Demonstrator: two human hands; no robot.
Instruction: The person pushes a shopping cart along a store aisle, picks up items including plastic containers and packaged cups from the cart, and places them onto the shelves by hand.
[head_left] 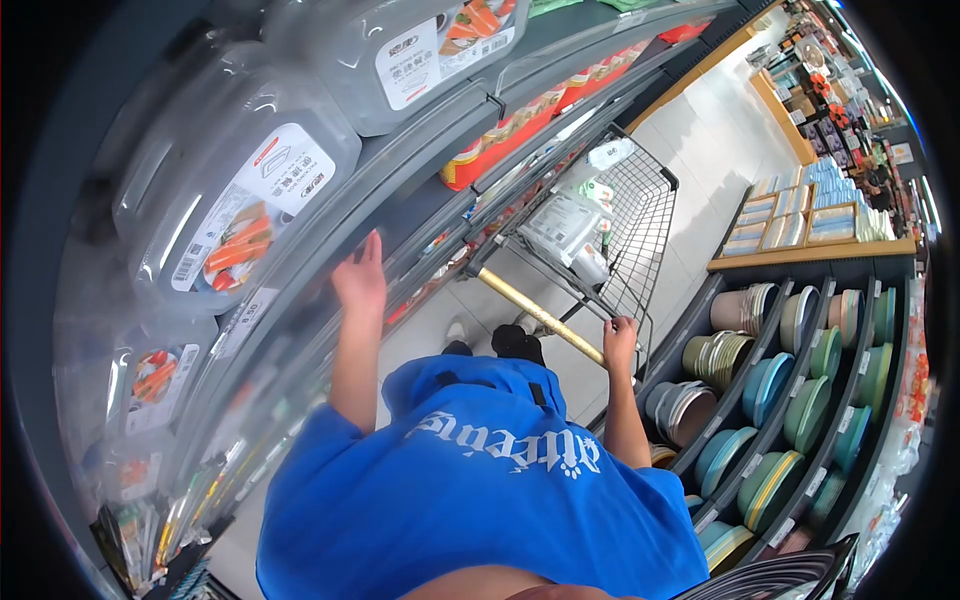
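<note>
My left hand (pixel 362 280) is raised with its fingers stretched out, beside the front edge of the grey shelf (pixel 330 250). Nothing is in it. Nearest to it on that shelf are packs of clear plastic food containers (pixel 245 185) with white picture labels. My right hand (pixel 620 338) is closed on the wire shopping cart (pixel 650 215), at the right end of its yellowish handle (pixel 530 310). In the cart lie a clear plastic-wrapped pack (pixel 558 228) and a white package (pixel 610 153).
To the right stands a rack of stacked bowls (pixel 768 390) in several colours. Beyond it, a wooden-edged display (pixel 815 225) holds blue and white packs. Red packages (pixel 540 125) sit on a lower shelf at left. Tiled floor (pixel 700 120) shows around the cart.
</note>
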